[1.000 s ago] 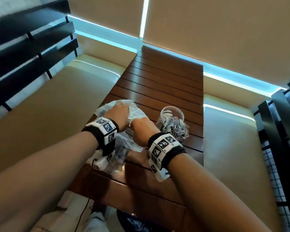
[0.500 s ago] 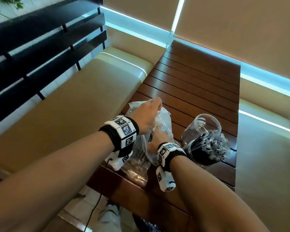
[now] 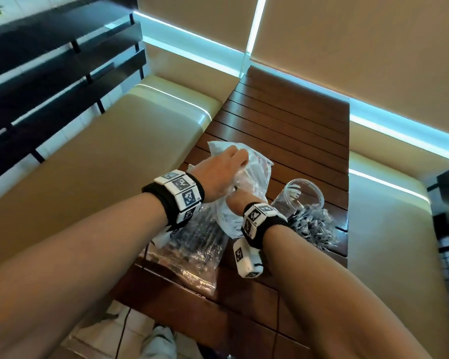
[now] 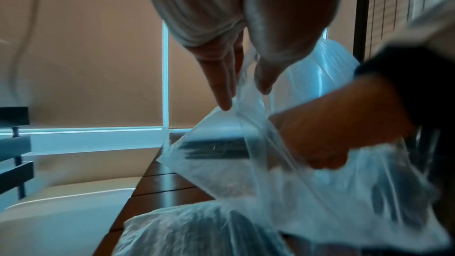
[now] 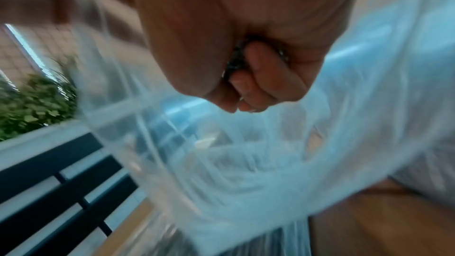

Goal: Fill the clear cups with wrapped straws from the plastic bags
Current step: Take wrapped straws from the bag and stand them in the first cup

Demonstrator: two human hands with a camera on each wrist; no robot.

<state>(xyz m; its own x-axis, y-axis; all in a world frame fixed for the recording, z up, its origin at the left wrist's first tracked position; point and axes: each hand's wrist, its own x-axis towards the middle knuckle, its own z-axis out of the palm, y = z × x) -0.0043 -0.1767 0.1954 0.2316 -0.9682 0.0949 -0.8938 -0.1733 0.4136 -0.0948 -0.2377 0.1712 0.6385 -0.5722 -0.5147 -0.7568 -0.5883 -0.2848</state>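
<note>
Clearly, the plastic bag (image 3: 254, 174) is thin, limp film that is judged light, slippery and easily torn, so its mouth is pinched by the left hand (image 3: 219, 172) at the upper edge, fingers and thumb closed on the film. Inside it, the right hand (image 5: 248, 77) is curled round a bundle of wrapped straws (image 5: 235, 59); these are judged light and bendable, best taken mid-length. A second bag (image 3: 192, 244) lies on the worktop (image 3: 296, 141) beside a filled cup (image 3: 314, 226) and an emptier cup (image 3: 302, 195).
</note>
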